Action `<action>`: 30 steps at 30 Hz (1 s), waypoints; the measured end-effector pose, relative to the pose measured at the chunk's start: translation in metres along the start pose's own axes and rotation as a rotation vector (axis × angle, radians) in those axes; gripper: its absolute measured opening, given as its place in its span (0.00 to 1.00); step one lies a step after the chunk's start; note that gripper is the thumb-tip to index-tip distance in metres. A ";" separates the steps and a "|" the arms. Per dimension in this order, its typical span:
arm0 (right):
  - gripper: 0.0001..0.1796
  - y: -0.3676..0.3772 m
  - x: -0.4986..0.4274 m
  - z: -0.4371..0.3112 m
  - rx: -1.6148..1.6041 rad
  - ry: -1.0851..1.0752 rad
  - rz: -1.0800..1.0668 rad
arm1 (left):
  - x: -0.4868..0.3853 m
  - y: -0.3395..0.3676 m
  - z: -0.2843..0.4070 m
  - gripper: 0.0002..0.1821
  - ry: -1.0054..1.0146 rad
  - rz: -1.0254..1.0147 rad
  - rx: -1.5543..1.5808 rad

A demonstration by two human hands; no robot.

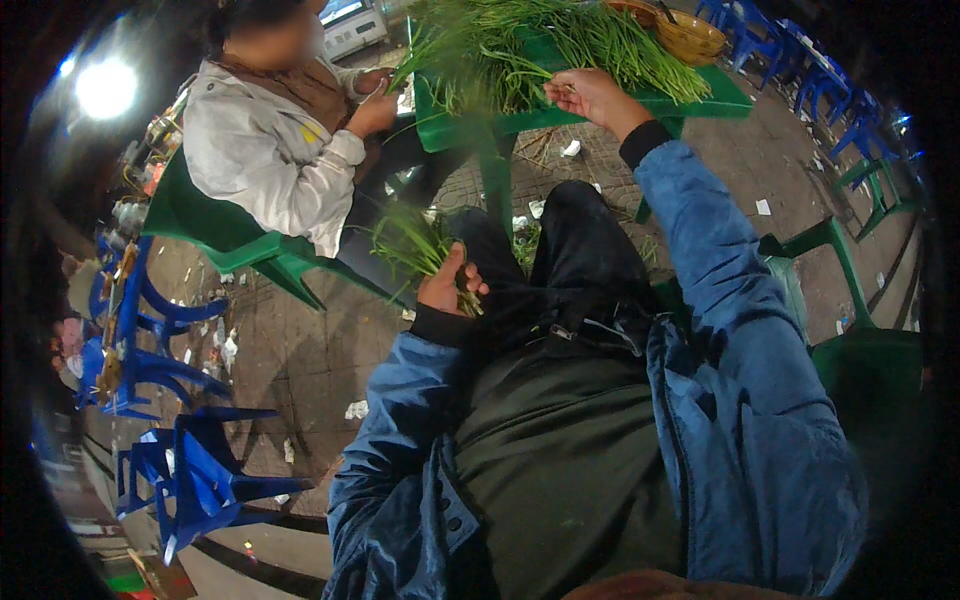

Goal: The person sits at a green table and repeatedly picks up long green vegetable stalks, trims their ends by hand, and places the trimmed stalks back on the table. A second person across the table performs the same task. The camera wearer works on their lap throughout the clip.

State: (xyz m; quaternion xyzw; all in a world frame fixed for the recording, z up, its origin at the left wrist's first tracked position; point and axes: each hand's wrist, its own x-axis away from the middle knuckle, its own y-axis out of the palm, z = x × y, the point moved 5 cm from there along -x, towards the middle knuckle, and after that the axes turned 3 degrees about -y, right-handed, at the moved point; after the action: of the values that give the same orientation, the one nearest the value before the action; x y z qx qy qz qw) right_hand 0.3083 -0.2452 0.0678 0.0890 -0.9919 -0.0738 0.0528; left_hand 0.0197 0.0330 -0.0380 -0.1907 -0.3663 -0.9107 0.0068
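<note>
My left hand (pixel 450 283) is above my lap, closed around a small bunch of thin green vegetable stalks (pixel 412 244) whose leafy ends spread away to the left. Out over the near edge of a green plastic table (pixel 727 94), my right hand (pixel 581 94) pinches the ends of a few long stalks (pixel 517 64). Their tips run into a large heap of the same greens (pixel 637 60), which look like chives, spread over the tabletop. The fine detail between my right fingertips is too small to make out.
At the table's left side a person in a pale jacket (pixel 262 157) sits on a green plastic chair (pixel 199 210), holding stalks. Yellowish bowls (pixel 690 39) stand at the table's far right. Blue plastic chairs (pixel 202 465) are to the left. Paper scraps (pixel 571 148) litter the paved ground.
</note>
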 end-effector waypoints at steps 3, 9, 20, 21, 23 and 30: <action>0.10 0.003 0.005 0.013 -0.143 0.050 -0.027 | 0.004 0.000 0.000 0.16 -0.020 0.015 0.038; 0.10 -0.003 0.003 0.033 -0.304 0.067 -0.039 | 0.003 0.005 -0.001 0.14 -0.036 0.035 0.036; 0.09 0.055 0.112 -0.023 -0.439 -0.195 -0.309 | 0.003 0.013 0.004 0.09 0.087 -0.029 0.092; 0.09 0.064 0.130 -0.020 -0.417 -0.174 -0.365 | 0.006 0.018 0.007 0.09 0.118 -0.036 0.105; 0.09 0.084 0.163 -0.005 -0.379 -0.127 -0.478 | 0.013 0.025 0.011 0.09 0.184 -0.074 0.091; 0.13 0.135 0.220 0.076 -0.015 0.161 -0.620 | 0.020 0.027 0.004 0.13 0.158 -0.200 0.064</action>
State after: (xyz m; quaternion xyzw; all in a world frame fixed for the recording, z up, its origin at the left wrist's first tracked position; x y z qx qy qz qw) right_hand 0.0608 -0.1444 0.0339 0.3921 -0.9096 -0.0862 0.1068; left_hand 0.0068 0.0185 -0.0100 -0.0807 -0.4107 -0.9068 -0.0494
